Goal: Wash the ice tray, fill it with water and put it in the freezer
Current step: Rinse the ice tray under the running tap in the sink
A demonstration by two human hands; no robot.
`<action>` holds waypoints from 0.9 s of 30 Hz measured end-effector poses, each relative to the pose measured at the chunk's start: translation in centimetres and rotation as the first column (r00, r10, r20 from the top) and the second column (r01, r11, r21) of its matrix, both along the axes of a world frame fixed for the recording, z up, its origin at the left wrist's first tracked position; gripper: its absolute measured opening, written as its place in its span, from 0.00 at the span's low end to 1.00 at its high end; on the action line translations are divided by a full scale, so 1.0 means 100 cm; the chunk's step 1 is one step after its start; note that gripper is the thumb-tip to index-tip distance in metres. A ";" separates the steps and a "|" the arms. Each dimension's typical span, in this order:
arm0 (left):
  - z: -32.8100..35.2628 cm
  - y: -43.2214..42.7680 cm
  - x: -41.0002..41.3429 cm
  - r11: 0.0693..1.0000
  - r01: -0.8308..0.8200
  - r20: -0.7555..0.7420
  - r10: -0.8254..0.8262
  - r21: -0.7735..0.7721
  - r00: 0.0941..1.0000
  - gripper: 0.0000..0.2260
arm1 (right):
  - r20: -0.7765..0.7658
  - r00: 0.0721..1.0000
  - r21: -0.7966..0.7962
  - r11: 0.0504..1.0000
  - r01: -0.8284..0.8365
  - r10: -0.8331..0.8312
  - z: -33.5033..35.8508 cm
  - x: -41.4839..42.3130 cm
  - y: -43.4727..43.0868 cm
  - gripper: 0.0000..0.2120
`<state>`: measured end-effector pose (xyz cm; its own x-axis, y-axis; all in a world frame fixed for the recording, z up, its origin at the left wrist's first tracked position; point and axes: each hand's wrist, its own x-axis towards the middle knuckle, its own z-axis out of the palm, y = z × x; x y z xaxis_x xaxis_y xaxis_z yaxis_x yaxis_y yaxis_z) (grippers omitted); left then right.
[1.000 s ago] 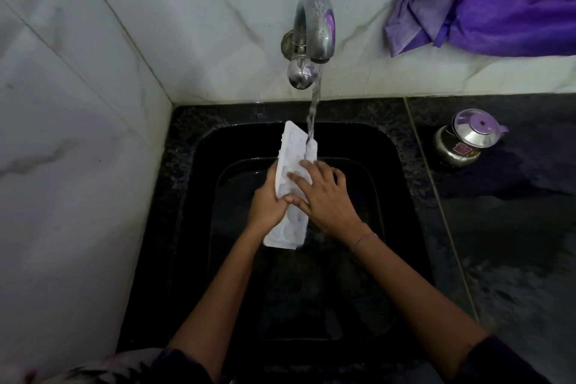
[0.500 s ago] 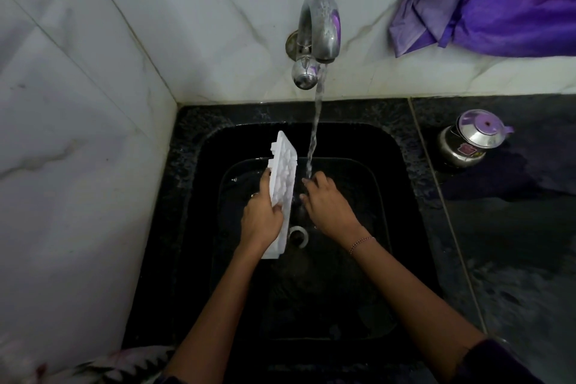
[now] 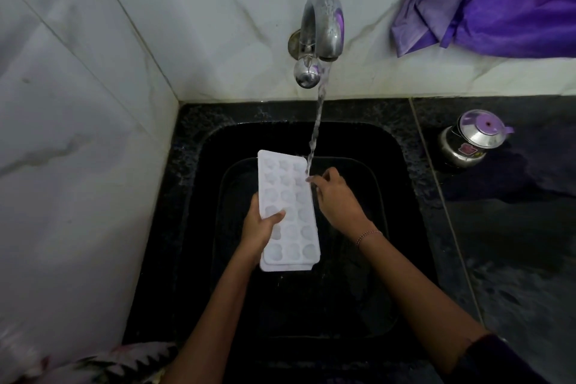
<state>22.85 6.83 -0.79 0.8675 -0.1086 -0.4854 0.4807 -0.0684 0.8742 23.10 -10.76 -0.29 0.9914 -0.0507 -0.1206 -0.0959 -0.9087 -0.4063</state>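
White marble walls point(image 3: 78, 134) enclose a black sink point(image 3: 193, 165) at frame centre, where one tap point(image 3: 324, 25) runs one stream point(image 3: 316, 134) onto the far right corner of the single ice tray point(image 3: 290, 196). The left hand point(image 3: 261, 227) grips the tray's left edge, thumb across the cavities. The right hand point(image 3: 338, 199) curls at its right edge; whether it grips cannot be told. One steel pot point(image 3: 470, 140) stands on the counter point(image 3: 514, 243) at right, below one purple cloth point(image 3: 498, 0).

Left hand point(image 3: 260, 229) gripping ice tray point(image 3: 288, 212), faucet point(image 3: 322, 28) running, black sink point(image 3: 193, 196)
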 end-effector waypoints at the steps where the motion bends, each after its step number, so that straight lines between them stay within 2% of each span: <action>1: 0.000 0.000 -0.001 0.999 -0.015 -0.015 0.014 -0.034 1.000 0.21 | 0.003 1.000 -0.007 1.000 0.002 -0.002 0.000 0.000 -0.001 0.17; 7: -0.002 -0.003 -0.001 0.990 -0.028 -0.063 0.020 -0.138 0.998 0.19 | 0.035 0.999 -0.140 0.990 -0.014 0.019 0.004 -0.004 -0.003 0.18; 10: -0.002 -0.006 -0.001 0.986 0.000 -0.057 -0.010 -0.166 0.998 0.18 | 0.062 0.998 -0.219 0.975 0.031 -0.018 0.009 0.001 -0.001 0.14; 13: 0.000 -0.011 -0.002 0.979 0.010 -0.070 -0.025 -0.205 0.997 0.16 | 0.100 0.995 -0.220 0.975 0.043 -0.021 0.011 0.003 0.003 0.13; 16: 0.001 -0.012 0.000 0.977 0.001 -0.066 -0.016 -0.215 0.998 0.16 | 0.073 0.997 -0.244 0.970 0.001 0.018 0.011 0.002 -0.003 0.15; 21: 0.006 -0.016 -0.002 0.976 0.014 -0.042 -0.024 -0.218 0.999 0.14 | 0.105 0.994 -0.327 0.945 -0.003 0.039 0.016 0.004 -0.012 0.13; 24: 0.007 -0.018 0.000 0.977 0.022 -0.023 -0.027 -0.213 0.999 0.13 | 0.074 0.993 -0.329 0.942 -0.064 0.093 0.020 0.005 -0.015 0.14; 27: 0.007 -0.022 0.000 0.973 0.029 -0.026 -0.036 -0.229 0.999 0.14 | 0.107 0.993 -0.312 0.950 -0.018 0.054 0.027 0.006 -0.017 0.14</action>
<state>22.84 4.67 -0.05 0.8474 -0.2475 -0.4697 0.5071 0.1157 0.8541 23.65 -12.44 2.37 0.9995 -0.0318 0.0083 -0.0307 -0.9934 -0.1107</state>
